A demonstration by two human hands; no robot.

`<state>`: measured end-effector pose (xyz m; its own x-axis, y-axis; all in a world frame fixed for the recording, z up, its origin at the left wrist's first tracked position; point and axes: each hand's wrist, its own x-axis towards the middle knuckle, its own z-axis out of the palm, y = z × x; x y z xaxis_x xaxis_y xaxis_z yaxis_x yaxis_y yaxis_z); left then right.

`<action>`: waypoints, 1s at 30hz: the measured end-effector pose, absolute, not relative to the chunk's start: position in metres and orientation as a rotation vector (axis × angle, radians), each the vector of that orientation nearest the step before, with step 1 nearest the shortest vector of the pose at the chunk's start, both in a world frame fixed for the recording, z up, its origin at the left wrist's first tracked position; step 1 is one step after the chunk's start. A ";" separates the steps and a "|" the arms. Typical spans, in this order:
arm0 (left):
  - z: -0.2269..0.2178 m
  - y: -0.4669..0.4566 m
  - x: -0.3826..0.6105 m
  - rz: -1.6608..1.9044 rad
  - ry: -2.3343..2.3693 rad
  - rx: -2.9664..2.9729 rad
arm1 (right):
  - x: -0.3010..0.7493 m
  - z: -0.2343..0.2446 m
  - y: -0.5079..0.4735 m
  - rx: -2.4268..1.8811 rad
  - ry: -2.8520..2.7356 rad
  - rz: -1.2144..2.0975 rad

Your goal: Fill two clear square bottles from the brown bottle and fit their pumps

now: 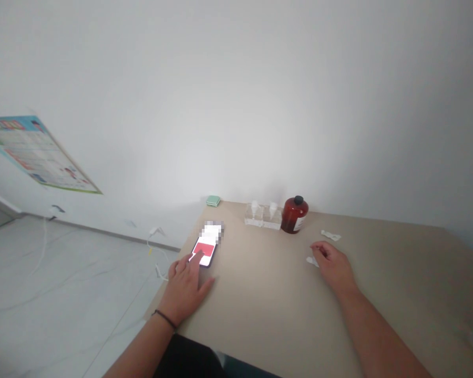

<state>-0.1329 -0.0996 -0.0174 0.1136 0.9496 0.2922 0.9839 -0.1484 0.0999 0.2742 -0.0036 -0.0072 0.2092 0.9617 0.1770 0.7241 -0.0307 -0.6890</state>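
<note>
My left hand [187,286] lies flat on the beige table [268,304], fingers stretched out, a fingertip touching the lit red-and-white screen of a phone [207,247] near the table's left edge. A dark band circles that wrist. My right hand [333,265] rests on the table with its fingers curled loosely beside a small white piece [311,261]; whether it grips anything I cannot make out. A second small white piece [331,235] lies just beyond it. A brown bottle with a black cap [295,214] stands at the back.
Two small clear bottles with white tips [262,216] stand left of the brown bottle. A green pad [213,200] sits at the table's back left corner. White cables [157,252] trail on the floor; a poster [31,152] hangs on the left wall.
</note>
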 end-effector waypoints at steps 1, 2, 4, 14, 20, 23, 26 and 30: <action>-0.017 -0.100 -0.133 -0.440 -1.968 -2.251 | 0.274 -0.007 -0.004 -1.811 -1.572 0.447; -0.017 -0.100 -0.133 -0.443 -1.970 -2.250 | 0.274 -0.006 -0.003 -1.812 -1.572 0.447; -0.016 -0.100 -0.132 -0.446 -1.980 -2.248 | 0.274 -0.005 -0.003 -1.815 -1.573 0.445; -0.014 -0.100 -0.130 -0.456 -2.023 -2.262 | 0.273 -0.004 -0.003 -1.845 -1.569 0.449; -0.014 -0.101 -0.130 -0.470 -2.027 -2.271 | 0.272 -0.001 -0.004 -1.856 -1.568 0.447; -0.014 -0.101 -0.130 -0.472 -2.024 -2.265 | 0.272 0.000 -0.005 -1.862 -1.567 0.447; -0.013 -0.101 -0.130 -0.465 -2.030 -2.263 | 0.273 -0.001 -0.005 -1.860 -1.573 0.454; -0.012 -0.101 -0.129 -0.444 -2.050 -2.261 | 0.273 -0.003 -0.005 -1.845 -1.580 0.453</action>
